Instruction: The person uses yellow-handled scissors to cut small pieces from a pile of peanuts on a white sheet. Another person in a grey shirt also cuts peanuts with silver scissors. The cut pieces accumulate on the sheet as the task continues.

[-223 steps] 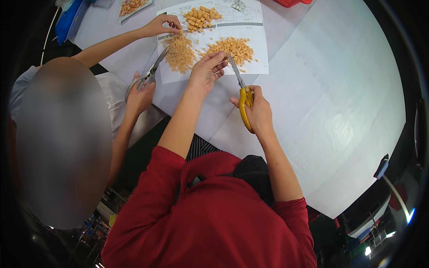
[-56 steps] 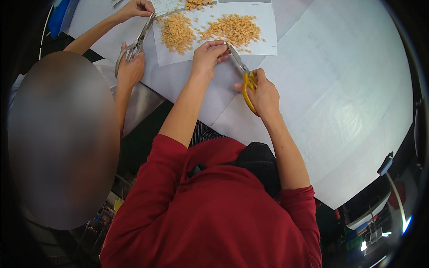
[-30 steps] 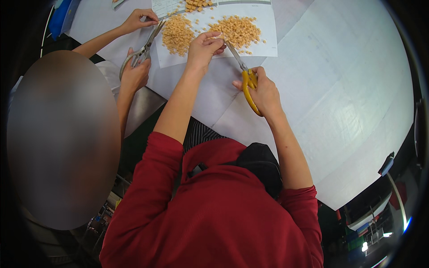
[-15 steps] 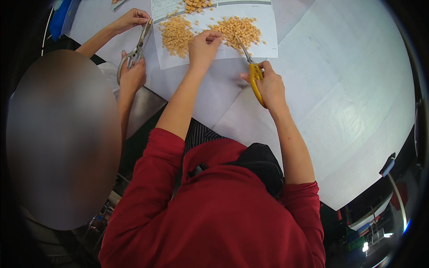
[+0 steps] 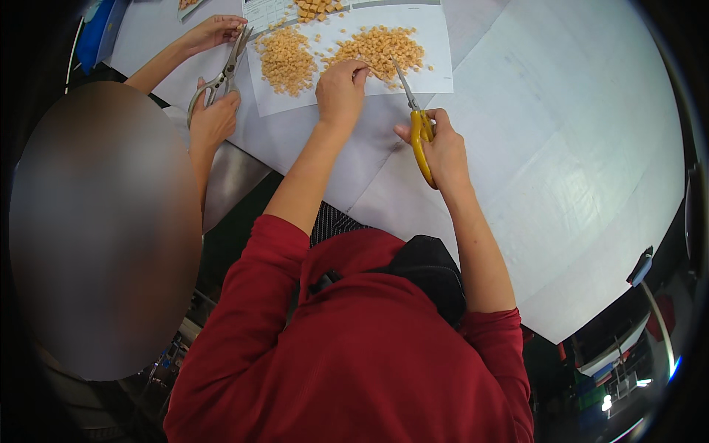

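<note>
My right hand (image 5: 447, 153) is closed around yellow-handled scissors (image 5: 420, 144). Their metal blades point away from me, the tips near the front right of a loose pile of small tan cubes (image 5: 380, 46). At that pile's front edge is my left hand (image 5: 341, 94), thumb and fingertips pinched together. Whatever sits in the pinch is too small or hidden to make out. A second pile of small tan cubes (image 5: 286, 63) lies to the left, and larger tan cubes (image 5: 317, 7) sit at the far edge. All three piles rest on white paper sheets (image 5: 436, 80).
At the left a co-worker's hand (image 5: 213, 120) holds grey-handled scissors (image 5: 221, 80); their other hand (image 5: 210, 35) is by the blade tips. A blue bin (image 5: 100, 33) stands far left. The white-covered table (image 5: 576, 148) stretches right, with a dark clip (image 5: 641, 267) at its edge.
My left hand has moved slightly nearer to me and to the right. The scissors in my right hand have drawn back a little toward me. The co-worker's scissors have shifted slightly left.
</note>
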A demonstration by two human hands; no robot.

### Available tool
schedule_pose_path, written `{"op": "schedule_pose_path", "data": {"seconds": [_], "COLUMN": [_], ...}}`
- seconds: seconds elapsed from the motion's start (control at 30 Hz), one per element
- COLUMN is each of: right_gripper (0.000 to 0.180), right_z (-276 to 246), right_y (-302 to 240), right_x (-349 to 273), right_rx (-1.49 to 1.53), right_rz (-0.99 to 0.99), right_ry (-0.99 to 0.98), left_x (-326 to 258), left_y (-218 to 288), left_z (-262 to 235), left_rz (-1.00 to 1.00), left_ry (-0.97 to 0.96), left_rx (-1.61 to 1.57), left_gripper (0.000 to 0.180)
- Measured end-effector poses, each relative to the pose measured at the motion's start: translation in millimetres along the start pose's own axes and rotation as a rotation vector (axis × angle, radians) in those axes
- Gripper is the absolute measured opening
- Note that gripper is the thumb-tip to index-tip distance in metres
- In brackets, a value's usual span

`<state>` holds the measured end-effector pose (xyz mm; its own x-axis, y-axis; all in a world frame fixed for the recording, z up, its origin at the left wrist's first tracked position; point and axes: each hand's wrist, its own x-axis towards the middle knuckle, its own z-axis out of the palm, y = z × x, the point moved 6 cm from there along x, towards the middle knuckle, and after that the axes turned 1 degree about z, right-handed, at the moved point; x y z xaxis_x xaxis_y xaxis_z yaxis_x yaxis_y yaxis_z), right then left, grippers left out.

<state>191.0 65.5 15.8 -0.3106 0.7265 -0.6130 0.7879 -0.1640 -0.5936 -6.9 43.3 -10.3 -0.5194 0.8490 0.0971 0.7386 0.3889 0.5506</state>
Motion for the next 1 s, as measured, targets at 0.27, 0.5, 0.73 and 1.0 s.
{"op": "schedule_pose_path", "data": {"seconds": [0.27, 0.5, 0.73, 1.0], "right_gripper": [0.07, 0.07, 0.068, 0.068], "right_z": [2.4, 6.0, 11.0, 12.1], "right_y": [2.4, 2.7, -2.6, -15.3], "right_x": [-2.7, -5.8, -10.3, -15.3], "right_rx": [0.025, 0.021, 0.04, 0.023], "right_rz": [0.008, -0.022, -0.079, -0.146], "right_ry": [-0.01, 0.022, -0.04, -0.09], "left_x": [-14.6, -10.0, -3.7, 0.1], "left_y": [-15.6, -6.7, -21.4, -23.4], "left_z": [-3.9, 1.9, -1.0, -10.9], "left_rz": [-0.086, -0.075, -0.59, -0.664], "left_ry": [-0.022, 0.011, -0.193, -0.316], "left_rx": [-0.102, -0.059, -0.908, -1.103], "left_gripper": [0.011, 0.013, 0.017, 0.024]}}
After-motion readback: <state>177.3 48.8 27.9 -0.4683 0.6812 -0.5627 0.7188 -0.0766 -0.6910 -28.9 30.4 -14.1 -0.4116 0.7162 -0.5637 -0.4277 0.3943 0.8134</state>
